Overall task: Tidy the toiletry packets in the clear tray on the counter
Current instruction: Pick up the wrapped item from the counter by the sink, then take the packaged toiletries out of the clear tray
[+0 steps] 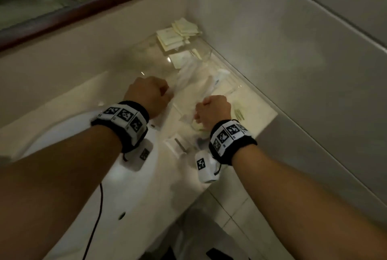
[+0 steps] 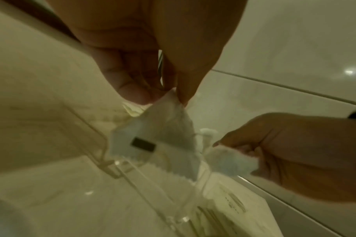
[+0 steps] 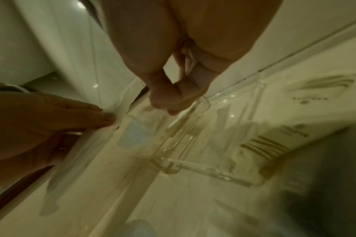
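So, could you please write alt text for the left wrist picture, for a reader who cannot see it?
The left hand pinches the top corner of a white packet above the clear tray. At lower right, the right hand holds a small white wrapped item beside a tiled wall.

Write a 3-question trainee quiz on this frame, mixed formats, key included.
1. True or false: the left hand pinches a white packet.
2. The pale yellow packets lie: A) in the sink, B) toward the far corner of the counter, C) on the floor.
3. Fill in: the right hand grips a crumpled white ____.

Key: 1 true; 2 B; 3 packet.
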Available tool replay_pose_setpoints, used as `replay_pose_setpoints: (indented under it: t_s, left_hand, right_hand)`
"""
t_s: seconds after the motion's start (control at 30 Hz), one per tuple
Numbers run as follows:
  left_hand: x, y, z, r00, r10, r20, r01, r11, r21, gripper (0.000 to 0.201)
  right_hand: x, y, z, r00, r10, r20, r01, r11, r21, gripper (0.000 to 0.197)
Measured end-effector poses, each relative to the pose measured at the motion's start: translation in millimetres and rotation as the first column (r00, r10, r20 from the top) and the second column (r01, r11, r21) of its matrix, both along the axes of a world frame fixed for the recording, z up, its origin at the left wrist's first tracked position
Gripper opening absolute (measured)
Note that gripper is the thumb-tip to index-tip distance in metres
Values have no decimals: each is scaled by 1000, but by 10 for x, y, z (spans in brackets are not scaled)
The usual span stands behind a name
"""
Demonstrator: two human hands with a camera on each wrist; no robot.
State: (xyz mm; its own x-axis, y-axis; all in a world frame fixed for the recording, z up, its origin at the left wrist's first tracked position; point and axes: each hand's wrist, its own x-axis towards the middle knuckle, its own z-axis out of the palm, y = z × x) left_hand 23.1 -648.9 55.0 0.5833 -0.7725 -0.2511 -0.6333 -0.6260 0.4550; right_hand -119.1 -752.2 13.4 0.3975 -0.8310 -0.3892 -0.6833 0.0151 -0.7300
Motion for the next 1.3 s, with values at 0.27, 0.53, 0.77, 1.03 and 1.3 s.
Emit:
replay_pose_setpoints:
  t_s: [0.27, 0.53, 0.77, 1.03, 1.3]
  left_hand:
    - [-47, -1000, -627, 999, -49, -18, 51, 983, 179, 27]
    - [-101, -1466, -939, 994, -106, 20, 94, 942, 324, 22]
    - [-153, -1619, -1016, 995, -103, -4, 98, 929, 357, 11]
    - [-166, -1617, -996, 998, -65, -21, 68, 927, 369, 10]
    - [-236, -1318, -855, 985, -165, 43, 157, 976, 149, 29]
  right_hand:
    - [48, -381, -601, 991, -132, -12, 132, 980, 151, 22]
    - [238, -528, -680, 967, -209, -146, 232, 959, 162, 36]
    - [205, -684, -687, 963, -75, -259, 111, 986, 127, 36]
    - [148, -760, -736, 970, 0, -244, 28, 993, 111, 28]
    - [-121, -848, -640, 982, -140, -127, 144, 989, 29, 23]
